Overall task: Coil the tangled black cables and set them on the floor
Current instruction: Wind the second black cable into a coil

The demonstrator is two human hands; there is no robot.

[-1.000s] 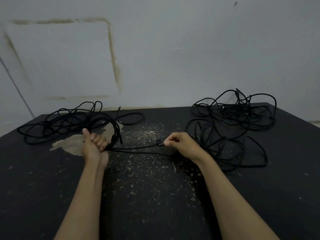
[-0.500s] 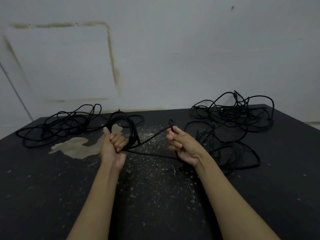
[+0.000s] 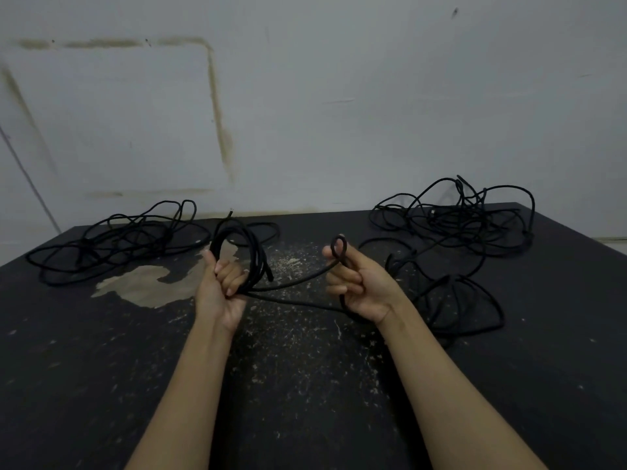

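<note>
Left hand grips a coil of black cable upright above the dark table; a strand runs right to the right hand, which pinches a small loop. Tangled piles lie far left and right.

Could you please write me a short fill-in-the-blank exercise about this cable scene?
1. The coil is gripped by the ____ hand.
2. The right hand pinches a small ____ of cable.
3. The loose pile at far left lies on the ____.

Missing words: left; loop; table
</note>
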